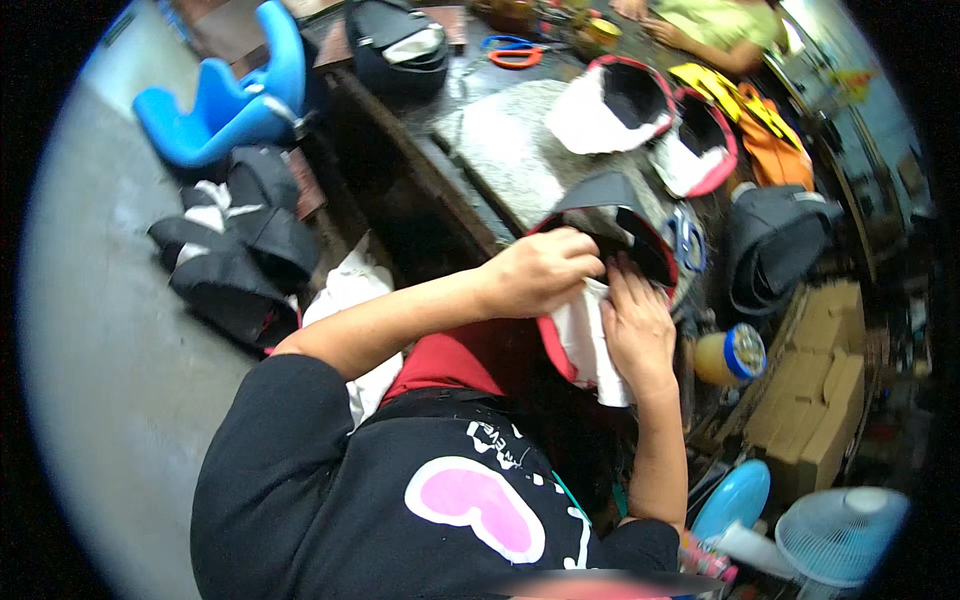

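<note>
In front of me is a rounded, hollow sewn piece (577, 335) of black and white fabric with red edging, its opening facing up. My left hand (540, 272) is closed, its fingertips pinching fabric at the edge of the opening. Beside it, my right hand (640, 325) lies with fingers stretched over the white cloth at the near side. The dark inside is partly hidden behind my fingers. Two similar white, red-edged pieces, one farther off (590, 112) and one to its right (690, 160), sit on the table beyond my hands.
Scissors with orange handles (515, 58) lie on the far table near a person in a yellow-green top (715, 35). At right are a black fabric piece (775, 245), a blue-lidded jar (730, 355), a cardboard box (810, 390) and a fan (840, 535). A blue chair (225, 105) and stacked black pieces (235, 280) are left.
</note>
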Demonstrator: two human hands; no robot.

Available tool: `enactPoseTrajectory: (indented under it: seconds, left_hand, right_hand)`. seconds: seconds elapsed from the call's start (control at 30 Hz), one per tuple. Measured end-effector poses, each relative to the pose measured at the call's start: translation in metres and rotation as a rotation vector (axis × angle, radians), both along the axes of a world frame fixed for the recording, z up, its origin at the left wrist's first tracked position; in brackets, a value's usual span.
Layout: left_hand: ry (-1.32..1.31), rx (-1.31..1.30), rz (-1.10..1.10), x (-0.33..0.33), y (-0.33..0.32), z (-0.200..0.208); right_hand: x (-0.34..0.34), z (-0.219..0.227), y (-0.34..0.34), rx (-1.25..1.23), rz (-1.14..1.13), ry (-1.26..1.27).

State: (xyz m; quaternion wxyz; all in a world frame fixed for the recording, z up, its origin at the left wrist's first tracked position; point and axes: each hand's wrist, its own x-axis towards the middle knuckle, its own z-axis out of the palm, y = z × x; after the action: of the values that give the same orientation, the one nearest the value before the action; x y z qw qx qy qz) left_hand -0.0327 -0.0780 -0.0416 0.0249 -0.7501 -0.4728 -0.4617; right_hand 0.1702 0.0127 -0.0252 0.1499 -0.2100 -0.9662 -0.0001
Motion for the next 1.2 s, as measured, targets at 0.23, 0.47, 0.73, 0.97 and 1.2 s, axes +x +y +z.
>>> enactPoseTrajectory:
  seconds: [0.23,0.47,0.73,0.97,1.2]
  left_hand:
    - [0.215,-0.160,-0.155,-0.010,-0.008,0.009]
    - [0.222,-0.139,0.017,-0.006,0.016,0.001]
    - [-0.549,-0.480,-0.266,-0.035,-0.001,-0.004]
    - [-0.222,-0.528,-0.146,-0.030,-0.009,-0.005]
    - [0.331,-0.455,-0.186,-0.021,-0.004,0.013]
  right_hand:
    - [-0.009,0.007,0.002,0.022,-0.065,-0.112]
    - [-0.006,0.022,-0.010,0.039,-0.112,-0.017]
    - [0.005,0.006,-0.010,-0.005,-0.039,-0.075]
    - [0.008,0.003,-0.008,-0.041,-0.038,-0.049]
    - [0.017,-0.005,-0.027,0.110,0.148,0.029]
